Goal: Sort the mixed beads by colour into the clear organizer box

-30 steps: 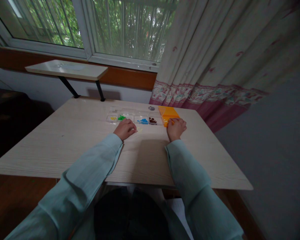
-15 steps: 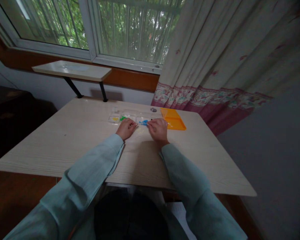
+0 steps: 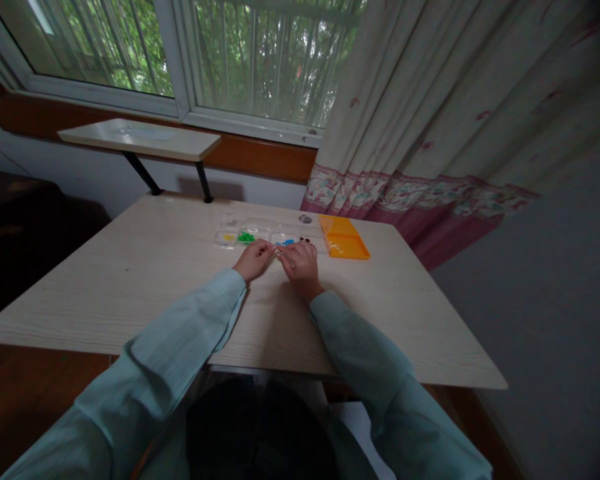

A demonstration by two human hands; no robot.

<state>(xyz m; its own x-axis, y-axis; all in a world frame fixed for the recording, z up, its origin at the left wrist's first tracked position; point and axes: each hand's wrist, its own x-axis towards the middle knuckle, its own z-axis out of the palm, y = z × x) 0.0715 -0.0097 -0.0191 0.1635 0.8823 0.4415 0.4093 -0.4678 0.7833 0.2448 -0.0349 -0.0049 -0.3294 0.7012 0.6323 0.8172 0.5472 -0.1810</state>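
My left hand [image 3: 253,261] rests over the table with its fingertips pinched together. My right hand [image 3: 303,268] has its fingertips close against the left ones, also closed in a pinch. Whatever lies between them is too small to name. Just beyond the hands is a clear plastic tray [image 3: 257,227] with compartments. Yellow pieces [image 3: 229,237] and green pieces [image 3: 246,237] lie in its left part. Blue pieces [image 3: 286,243] sit farther right, partly hidden by my right hand, with dark pieces [image 3: 307,241] beside them.
An orange tray [image 3: 349,233] with small white pieces [image 3: 334,247] stands right of the clear one. A round grey spot [image 3: 305,219] shows near the table's back edge. A raised shelf [image 3: 140,137] stands at the back left; a curtain [image 3: 410,190] hangs behind the right side.
My right hand has moved left from the blue pieces to meet my left hand, uncovering the dark pieces. The left hand stays nearly in place. The view has shifted slightly.
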